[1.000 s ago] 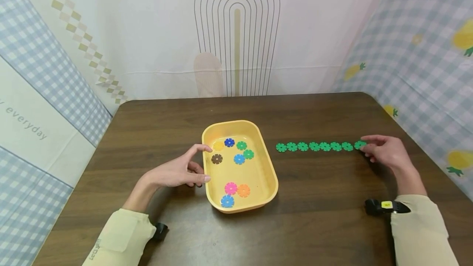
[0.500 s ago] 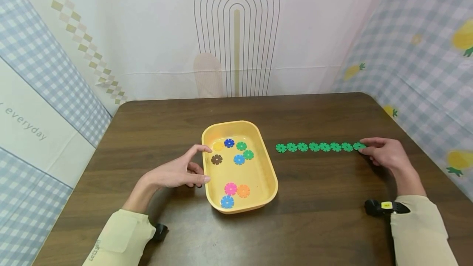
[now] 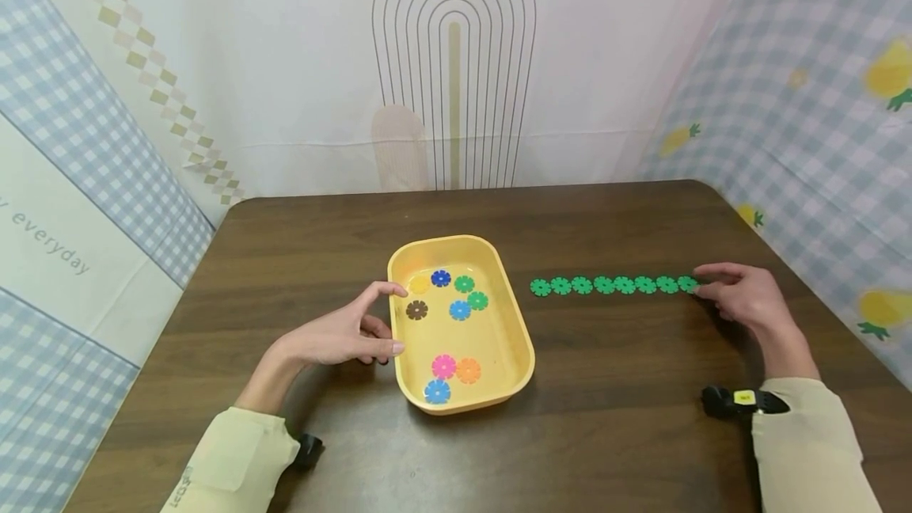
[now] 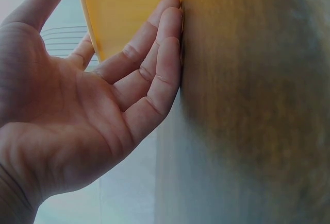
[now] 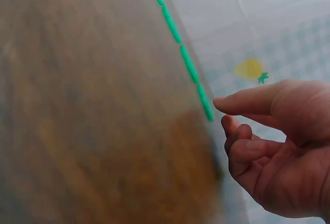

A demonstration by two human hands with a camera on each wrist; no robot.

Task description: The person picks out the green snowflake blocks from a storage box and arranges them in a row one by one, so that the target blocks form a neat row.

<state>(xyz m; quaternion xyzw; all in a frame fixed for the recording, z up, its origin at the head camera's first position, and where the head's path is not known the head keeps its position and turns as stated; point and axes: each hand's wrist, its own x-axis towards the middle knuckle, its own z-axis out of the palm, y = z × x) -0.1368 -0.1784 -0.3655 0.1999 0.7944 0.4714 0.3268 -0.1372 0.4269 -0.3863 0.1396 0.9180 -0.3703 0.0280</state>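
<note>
My left hand [image 3: 342,331] holds the left rim of a yellow plastic tray [image 3: 523,335], thumb and index finger over the edge. In the left wrist view its other fingers [image 4: 167,62] bend against the tray's outer wall by the tabletop. Flat, notched snowflake discs lie inside, among them a brown disc [image 3: 416,309], a pink disc [image 3: 444,366] and an orange disc [image 3: 468,371]. To the right, a straight row of green discs [image 3: 603,285] lies flat on the table. My right hand [image 3: 748,295] is at its right end, thumb and index fingertips right at the edge of the last green disc [image 3: 687,283].
Both stand on a dark wood-grain table [image 3: 606,434] with rounded far corners. A pale printed cloth [image 3: 306,62] hangs behind it, with checked cloth [image 3: 826,149] at the sides. Wrist straps with black devices [image 3: 741,400] sit below the hands.
The last green disc has moved left and now sits against the row. My right fingers have shifted slightly left with it. The left hand and tray keep their places.
</note>
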